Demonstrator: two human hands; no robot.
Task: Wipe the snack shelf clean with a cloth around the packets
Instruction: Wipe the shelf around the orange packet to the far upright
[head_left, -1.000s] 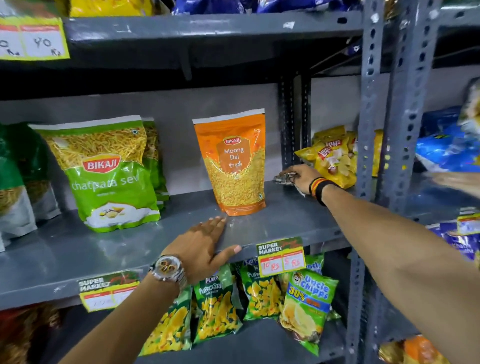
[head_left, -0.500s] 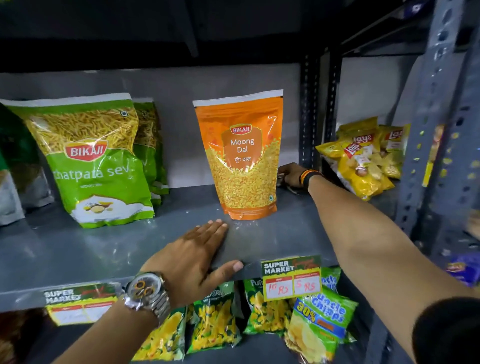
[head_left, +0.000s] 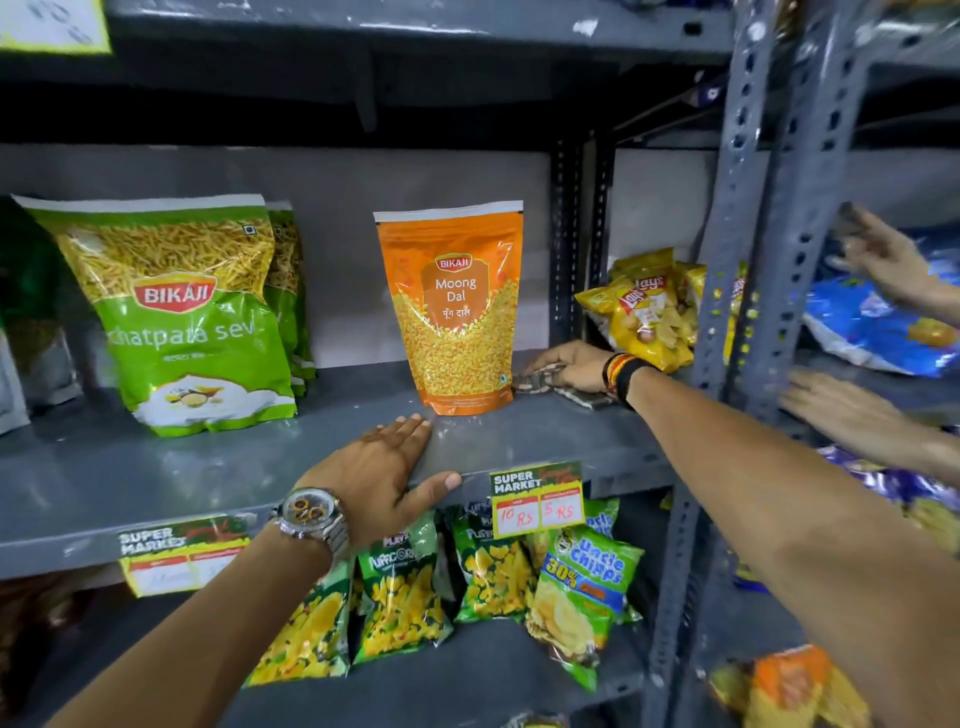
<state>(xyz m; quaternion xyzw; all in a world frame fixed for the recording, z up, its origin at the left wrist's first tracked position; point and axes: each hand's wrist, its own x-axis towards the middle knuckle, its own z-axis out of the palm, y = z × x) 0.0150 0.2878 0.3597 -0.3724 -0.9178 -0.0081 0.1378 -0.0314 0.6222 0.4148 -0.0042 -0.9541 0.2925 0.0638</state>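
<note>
The grey snack shelf (head_left: 171, 483) runs across the middle of the view. An orange Moong Dal packet (head_left: 451, 312) stands upright at its centre. Green chatpata sev packets (head_left: 176, 317) stand to the left. My right hand (head_left: 569, 366) presses a dark patterned cloth (head_left: 584, 396) flat on the shelf, right beside the orange packet's right edge. My left hand (head_left: 387, 475) lies flat and open on the shelf's front edge, thumb hooked over the lip, just in front of the orange packet.
Yellow Lays packets (head_left: 644, 312) lie behind my right wrist. A perforated grey upright (head_left: 727, 291) stands to the right. Another person's hands (head_left: 852, 415) move among blue packets (head_left: 878, 327) on the neighbouring rack. Price tags (head_left: 537, 501) hang from the lip; small packets (head_left: 493, 566) fill the shelf below.
My right hand with the cloth has slid forward and sideways next to the orange packet. My left hand has stayed on the shelf edge. The view has pulled back slightly.
</note>
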